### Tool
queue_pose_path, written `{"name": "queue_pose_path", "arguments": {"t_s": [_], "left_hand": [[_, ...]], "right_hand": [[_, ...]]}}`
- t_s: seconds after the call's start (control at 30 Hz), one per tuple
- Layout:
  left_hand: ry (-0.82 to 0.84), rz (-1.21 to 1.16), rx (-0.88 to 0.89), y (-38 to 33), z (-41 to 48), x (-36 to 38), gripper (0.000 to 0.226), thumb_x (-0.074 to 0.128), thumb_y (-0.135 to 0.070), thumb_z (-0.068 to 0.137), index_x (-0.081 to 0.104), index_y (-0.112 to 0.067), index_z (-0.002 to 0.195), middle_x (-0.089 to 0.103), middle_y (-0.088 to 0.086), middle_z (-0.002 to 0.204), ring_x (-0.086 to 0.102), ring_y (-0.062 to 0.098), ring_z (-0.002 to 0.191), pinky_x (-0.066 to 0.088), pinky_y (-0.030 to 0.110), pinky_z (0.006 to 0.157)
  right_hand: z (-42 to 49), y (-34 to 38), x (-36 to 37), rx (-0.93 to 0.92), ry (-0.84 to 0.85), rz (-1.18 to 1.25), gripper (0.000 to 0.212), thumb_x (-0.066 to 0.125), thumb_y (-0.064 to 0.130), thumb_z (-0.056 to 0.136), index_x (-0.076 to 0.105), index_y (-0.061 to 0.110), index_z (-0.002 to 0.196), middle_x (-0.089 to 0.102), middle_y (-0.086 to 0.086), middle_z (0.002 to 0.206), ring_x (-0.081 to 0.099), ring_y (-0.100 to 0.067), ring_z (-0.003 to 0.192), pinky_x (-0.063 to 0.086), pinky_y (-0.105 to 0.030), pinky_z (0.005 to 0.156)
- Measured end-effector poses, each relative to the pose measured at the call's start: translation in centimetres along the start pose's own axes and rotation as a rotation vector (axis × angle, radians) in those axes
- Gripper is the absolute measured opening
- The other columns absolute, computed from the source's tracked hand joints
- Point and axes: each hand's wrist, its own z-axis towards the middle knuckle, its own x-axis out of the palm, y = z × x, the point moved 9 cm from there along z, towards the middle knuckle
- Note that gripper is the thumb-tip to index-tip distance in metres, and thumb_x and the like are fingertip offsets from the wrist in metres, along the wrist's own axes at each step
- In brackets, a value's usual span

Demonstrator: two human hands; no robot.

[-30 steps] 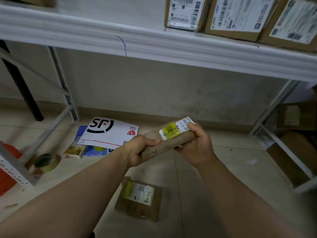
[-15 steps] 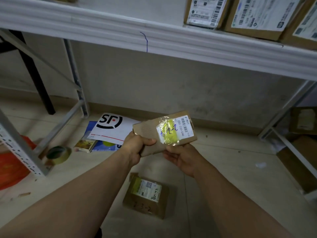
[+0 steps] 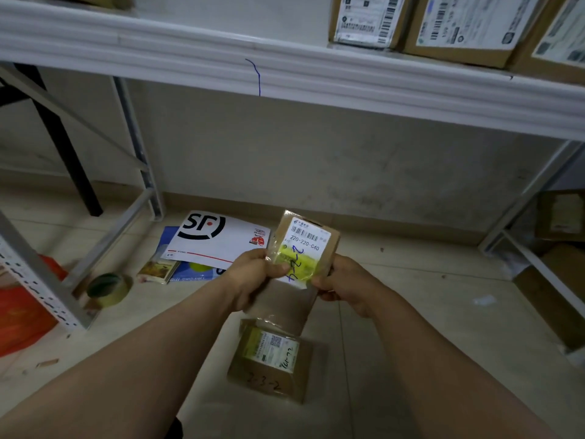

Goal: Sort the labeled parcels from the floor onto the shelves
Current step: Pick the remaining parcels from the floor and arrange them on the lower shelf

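The person is holding a small brown parcel (image 3: 304,248) in the air between both hands, above the floor and well below the white shelf (image 3: 190,49). The left grip (image 3: 253,274) is curling round the parcel's left edge, thumb lying across the lower corner of the label (image 3: 308,240). The right grip (image 3: 342,280) is pinching the right edge, fingers wrapping behind. Both are closing firmly on the parcel and nothing else.

The parcel is standing nearly upright with its label facing the camera: a barcode, the print 220-220-C40, and a blue handwritten code that seems to read 2-2-4 across a yellow patch. Judging by that, the step in hand is reading the code, not yet shelving.

A second parcel (image 3: 272,359) is lying on the near floor directly beneath the hands, marked 2-3-2 on its side, so it is waiting its turn. Farther off, an SF envelope (image 3: 218,236) is resting flat on the floor over a blue one, with a tape roll (image 3: 109,288) to the left.

On the shelf, labelled boxes (image 3: 364,20) are standing at the far right, and a blue pen line (image 3: 258,77) is marking the shelf's front edge. The next move is probably calling for lifting the parcel up and forward to the bay matching its code; which bay that is, the view is not showing.
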Motion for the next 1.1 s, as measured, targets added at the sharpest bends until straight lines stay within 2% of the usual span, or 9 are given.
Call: {"name": "queue_pose_path", "arguments": {"t_s": [0.1,0.2,0.3,0.4,0.5,0.67,0.83,0.93,1.1], "left_hand": [[0.078,-0.122,-0.011,0.3,0.1,1.0,0.030,0.065,-0.008,0.091,0.063,-0.006,0.121,0.074,0.012,0.108,0.071,0.028,0.101,0.058,0.039,0.084],[0.083,-0.225,-0.020,0.5,0.2,1.6,0.031,0.062,-0.008,0.093,0.060,-0.006,0.124,0.073,0.014,0.109,0.070,0.030,0.103,0.060,0.037,0.080],[0.144,-0.291,-0.045,0.5,0.1,2.5,0.034,0.063,-0.004,0.091,0.059,-0.004,0.125,0.072,0.017,0.112,0.070,0.030,0.104,0.061,0.035,0.077],[0.171,-0.278,-0.071,0.2,-0.1,3.4,0.035,0.066,-0.004,0.088,0.063,-0.007,0.122,0.074,0.013,0.110,0.073,0.023,0.097,0.060,0.031,0.070],[0.120,-0.291,-0.025,-0.5,0.0,2.8,0.034,0.065,-0.004,0.089,0.064,-0.011,0.122,0.074,0.009,0.110,0.071,0.024,0.102,0.059,0.040,0.082],[0.048,-0.332,0.031,-1.0,-0.2,1.5,0.049,0.059,0.011,0.087,0.055,-0.013,0.130,0.072,0.012,0.115,0.069,0.032,0.105,0.054,0.053,0.093],[0.126,-0.358,0.021,-1.4,-1.1,2.5,0.042,0.057,0.011,0.088,0.060,-0.011,0.124,0.073,0.014,0.113,0.070,0.032,0.104,0.057,0.049,0.088],[0.151,-0.415,0.019,-2.1,-1.4,2.8,0.031,0.060,0.004,0.088,0.064,-0.009,0.117,0.072,0.016,0.113,0.069,0.034,0.105,0.058,0.049,0.087],[0.105,-0.421,0.059,-3.3,-1.8,1.0,0.025,0.066,-0.010,0.089,0.064,-0.012,0.114,0.071,0.015,0.115,0.068,0.029,0.107,0.058,0.040,0.084]], "right_hand": [[0.2,-0.1,-0.6,-0.015,-0.093,0.177,0.010,0.060,0.011,0.098,0.066,0.017,0.103,0.075,0.000,0.092,0.070,-0.011,0.075,0.054,-0.025,0.062],[0.3,0.2,-0.8,-0.026,-0.147,0.221,0.015,0.056,0.027,0.102,0.067,0.017,0.107,0.073,0.000,0.091,0.067,-0.010,0.070,0.051,-0.024,0.056],[0.4,1.1,-1.8,-0.065,-0.276,0.176,0.014,0.057,0.019,0.101,0.068,0.011,0.096,0.071,-0.008,0.087,0.063,-0.014,0.065,0.047,-0.021,0.052],[0.2,2.4,-3.2,-0.121,-0.389,0.052,0.015,0.059,0.012,0.098,0.070,0.003,0.091,0.070,-0.019,0.088,0.061,-0.022,0.077,0.046,-0.030,0.069],[-0.4,3.7,-4.2,-0.172,-0.429,-0.100,0.017,0.061,0.014,0.095,0.070,0.014,0.080,0.071,-0.010,0.084,0.061,-0.020,0.076,0.046,-0.026,0.067],[-0.4,4.3,-3.9,-0.173,-0.327,-0.194,0.015,0.063,0.026,0.096,0.073,0.015,0.093,0.073,-0.005,0.093,0.063,-0.017,0.083,0.049,-0.029,0.077],[-1.0,5.1,-3.9,-0.235,-0.425,-0.253,0.029,0.064,0.030,0.095,0.066,0.006,0.081,0.066,-0.010,0.078,0.053,-0.015,0.070,0.040,-0.028,0.065],[-1.0,6.5,-4.3,-0.260,-0.453,-0.321,0.031,0.063,0.027,0.095,0.061,0.010,0.069,0.058,0.000,0.065,0.049,-0.016,0.065,0.038,-0.029,0.061],[-1.8,7.8,-5.2,-0.295,-0.410,-0.350,0.028,0.066,0.030,0.092,0.067,0.012,0.071,0.068,-0.004,0.068,0.060,-0.020,0.068,0.049,-0.033,0.068]]}}
